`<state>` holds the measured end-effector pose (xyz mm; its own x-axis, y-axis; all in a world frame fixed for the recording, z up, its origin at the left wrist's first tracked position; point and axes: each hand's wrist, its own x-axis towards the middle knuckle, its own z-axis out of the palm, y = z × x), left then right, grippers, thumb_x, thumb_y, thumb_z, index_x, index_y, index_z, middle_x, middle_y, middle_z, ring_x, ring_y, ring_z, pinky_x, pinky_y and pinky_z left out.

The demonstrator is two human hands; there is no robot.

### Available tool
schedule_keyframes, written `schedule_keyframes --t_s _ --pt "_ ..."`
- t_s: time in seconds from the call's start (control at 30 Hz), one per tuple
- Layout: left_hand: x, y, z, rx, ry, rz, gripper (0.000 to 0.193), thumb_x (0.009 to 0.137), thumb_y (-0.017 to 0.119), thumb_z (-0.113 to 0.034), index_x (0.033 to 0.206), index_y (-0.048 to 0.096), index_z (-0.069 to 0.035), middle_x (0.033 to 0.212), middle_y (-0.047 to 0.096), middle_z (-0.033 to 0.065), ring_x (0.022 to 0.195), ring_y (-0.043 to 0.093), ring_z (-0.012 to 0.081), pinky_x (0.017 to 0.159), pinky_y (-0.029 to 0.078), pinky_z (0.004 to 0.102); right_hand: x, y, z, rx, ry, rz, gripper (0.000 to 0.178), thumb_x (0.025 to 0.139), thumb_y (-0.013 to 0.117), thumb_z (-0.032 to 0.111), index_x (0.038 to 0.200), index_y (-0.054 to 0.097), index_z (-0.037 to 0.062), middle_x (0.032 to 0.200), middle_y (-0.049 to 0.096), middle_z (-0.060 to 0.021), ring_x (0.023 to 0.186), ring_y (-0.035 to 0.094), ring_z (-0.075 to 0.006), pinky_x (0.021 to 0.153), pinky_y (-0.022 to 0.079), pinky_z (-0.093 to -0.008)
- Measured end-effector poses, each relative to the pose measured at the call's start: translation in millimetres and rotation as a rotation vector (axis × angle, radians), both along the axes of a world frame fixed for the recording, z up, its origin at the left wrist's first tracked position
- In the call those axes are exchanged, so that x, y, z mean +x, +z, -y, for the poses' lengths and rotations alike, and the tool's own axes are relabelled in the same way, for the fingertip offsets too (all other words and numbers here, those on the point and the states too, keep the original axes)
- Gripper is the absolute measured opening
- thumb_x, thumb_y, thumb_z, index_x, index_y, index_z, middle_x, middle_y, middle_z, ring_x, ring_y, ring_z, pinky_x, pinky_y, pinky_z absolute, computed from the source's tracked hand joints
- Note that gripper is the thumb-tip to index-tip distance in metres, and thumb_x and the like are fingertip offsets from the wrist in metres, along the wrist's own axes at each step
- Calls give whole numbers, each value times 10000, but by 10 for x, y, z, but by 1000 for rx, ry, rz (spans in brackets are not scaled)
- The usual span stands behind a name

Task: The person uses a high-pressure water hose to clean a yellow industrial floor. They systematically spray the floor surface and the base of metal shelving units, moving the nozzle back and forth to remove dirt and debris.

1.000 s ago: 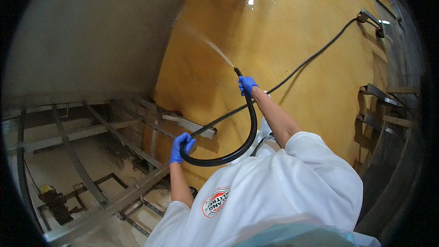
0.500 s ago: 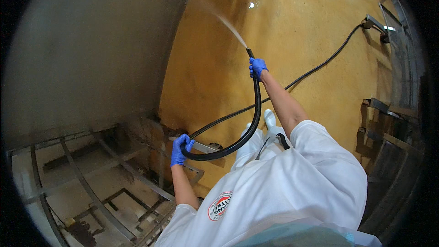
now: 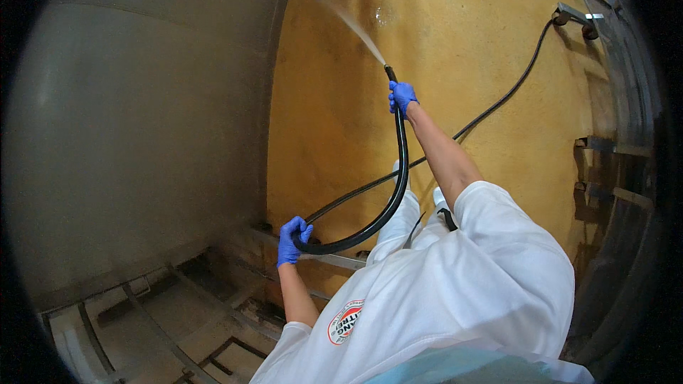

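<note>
A black water hose (image 3: 400, 171) curves in a loop in front of me, and both of my gloved hands grip it. My right hand (image 3: 403, 98), in a blue glove, is wrapped round the hose just behind its tip. From that tip a jet of water (image 3: 359, 30) sprays forward and to the left. Lower and to the left, my left hand (image 3: 291, 240), also gloved in blue, is closed round the bend of the hose. Beyond it the hose runs back to the far right along the yellow floor (image 3: 491, 35).
A large grey metal wall (image 3: 142, 128) stands on the left. Below it is a metal rack frame (image 3: 153, 334). Wheeled metal racks (image 3: 626, 85) line the right side, with a caster (image 3: 589, 31) near the hose. My white boots (image 3: 439, 198) stand on the floor.
My view has shifted forward: the left rack frame sits lower and my feet have changed position in a step. Both hands keep their hold on the spraying hose.
</note>
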<state>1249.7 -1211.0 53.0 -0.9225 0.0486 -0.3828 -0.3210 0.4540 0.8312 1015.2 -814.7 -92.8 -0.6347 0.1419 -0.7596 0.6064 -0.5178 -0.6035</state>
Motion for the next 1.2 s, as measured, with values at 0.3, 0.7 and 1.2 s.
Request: schedule_keyframes --t_s 0.3,0.7,1.2 --pt "-437 232 71 -214 -191 -155 262 742 653 41 654 428 -60 640 364 -27 626 354 73 560 332 226 -475 230 -3 24 -79 -32 204 883 512 247 746 466 103 502 440 -37 355 416 -157 323 355 -339" --pt "137 -136 29 -174 -179 -22 257 716 607 110 648 412 -42 642 352 -22 627 342 76 594 347 202 681 -487 -182 -16 -76 105 242 879 502 282 719 481 102 490 427 -36 379 434 -161 354 379 -348" --pt "4 -551 454 -21 -125 190 266 716 609 95 638 397 -45 607 328 -27 612 322 81 548 314 222 1661 -882 -293 36 -230 159 248 875 480 274 676 478 126 464 414 -13 357 382 -127 338 349 -316"
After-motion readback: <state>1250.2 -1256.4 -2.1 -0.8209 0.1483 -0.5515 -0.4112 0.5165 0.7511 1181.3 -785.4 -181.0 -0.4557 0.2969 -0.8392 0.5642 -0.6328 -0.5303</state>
